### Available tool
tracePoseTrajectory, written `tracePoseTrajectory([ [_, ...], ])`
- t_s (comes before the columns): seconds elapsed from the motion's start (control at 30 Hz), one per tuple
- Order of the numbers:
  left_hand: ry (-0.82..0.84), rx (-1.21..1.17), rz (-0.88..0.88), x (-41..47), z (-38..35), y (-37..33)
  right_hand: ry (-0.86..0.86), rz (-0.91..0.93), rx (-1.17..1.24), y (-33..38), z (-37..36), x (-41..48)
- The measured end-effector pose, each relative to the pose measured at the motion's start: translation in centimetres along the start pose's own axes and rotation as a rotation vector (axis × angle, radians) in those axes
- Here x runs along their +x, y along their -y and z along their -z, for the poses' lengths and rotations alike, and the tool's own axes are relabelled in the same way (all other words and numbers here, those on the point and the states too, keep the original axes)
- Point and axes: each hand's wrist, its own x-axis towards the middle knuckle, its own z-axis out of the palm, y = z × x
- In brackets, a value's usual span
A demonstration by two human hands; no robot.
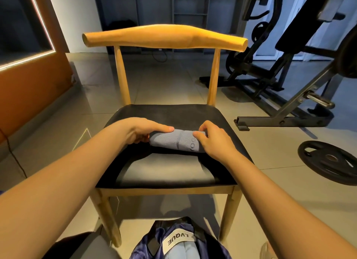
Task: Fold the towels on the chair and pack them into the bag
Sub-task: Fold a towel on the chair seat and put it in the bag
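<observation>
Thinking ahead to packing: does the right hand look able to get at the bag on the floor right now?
Probably yes: the bag lies on the floor just in front of the chair, with nothing between. But the right hand is busy gripping one end of the towel.

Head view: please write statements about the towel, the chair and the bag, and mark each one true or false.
1. The rolled grey-blue towel lies on the wooden chair's black seat. True.
2. Only the left hand touches the towel. False: the right hand holds the other end too.
3. The dark blue bag stands on the seat. False: it is on the floor, in front of the chair.
4. A black round weight plate lies on the floor right of the chair. True.
</observation>
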Motion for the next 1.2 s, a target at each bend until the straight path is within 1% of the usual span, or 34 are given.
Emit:
tracePoseTrajectory([
  [0.13, -0.005, -0.075, -0.058, 0.7, -0.1, 0.5, -0.012, -0.039, -0.008, 0.1, -0.3, 0.8],
  [0.27, 0.143, -0.147, -0.121, 0.1, 0.4, 0.8, -0.002, -0.065, 0.031, 0.1, -0.1, 1.0],
  [0.3, 0.148, -0.162, -0.145, -0.2, 0.2, 0.8, 0.003, -0.065, 0.033, 0.1, 0.0, 1.0],
  [0.37, 0.064, -0.19, -0.229, -1.0, -0.2, 1.0, -0.001, -0.041, 0.019, 0.1, 0.7, 0.7],
  [0.43, -0.023, -0.176, -0.367, -2.4, -0.4, 1.3, -0.052, 0.029, 0.039, 0.5, 1.9, 0.5],
  [0.47, -0.037, -0.154, -0.444, -3.4, -0.3, 1.4, -0.067, 0.052, 0.121, 1.0, 2.9, 0.2],
  [0.5, -0.025, -0.124, -0.519, -4.7, -0.1, 1.4, -0.054, 0.057, 0.259, 1.7, 4.0, -0.2],
  [0.57, 0.078, -0.036, -0.643, -7.8, 0.2, 1.2, 0.074, 0.067, 0.495, 3.4, 6.3, -1.7],
  [0.6, 0.141, 0.01, -0.687, -9.3, 0.2, 1.1, 0.184, 0.095, 0.529, 4.2, 7.3, -2.8],
  [0.67, 0.223, 0.054, -0.733, -11.7, -0.1, 0.9, 0.481, 0.121, 0.556, 4.8, 7.9, -5.0],
  [0.73, 0.234, 0.052, -0.736, -13.0, -0.6, 1.4, 0.768, 0.087, 0.593, 4.6, 7.0, -7.3],
  [0.77, 0.217, 0.055, -0.729, -13.3, -0.8, 1.8, 0.864, 0.074, 0.614, 4.2, 6.4, -8.2],
  [0.8, 0.196, 0.064, -0.723, -13.5, -1.1, 2.3, 0.917, 0.062, 0.629, 3.9, 5.7, -9.0],
  [0.83, 0.173, 0.078, -0.714, -13.7, -1.5, 3.1, 0.92, 0.057, 0.622, 3.7, 5.0, -9.8],
  [0.87, 0.154, 0.091, -0.699, -13.7, -2.0, 3.9, 0.881, 0.057, 0.59, 3.5, 4.4, -10.4],
  [0.97, 0.11, 0.085, -0.594, -13.8, -4.3, 6.5, 0.697, 0.135, 0.352, 2.7, 2.8, -12.4],
  [1.03, 0.106, 0.039, -0.502, -14.2, -6.2, 8.2, 0.616, 0.198, 0.243, 2.5, 1.7, -14.2],
  [1.1, 0.104, 0.046, -0.438, -14.9, -7.7, 9.9, 0.585, 0.221, 0.22, 2.3, 0.6, -16.2],
  [1.2, 0.144, 0.027, -0.389, -16.3, -9.1, 12.5, 0.598, 0.21, 0.242, 1.7, -0.7, -19.4],
])
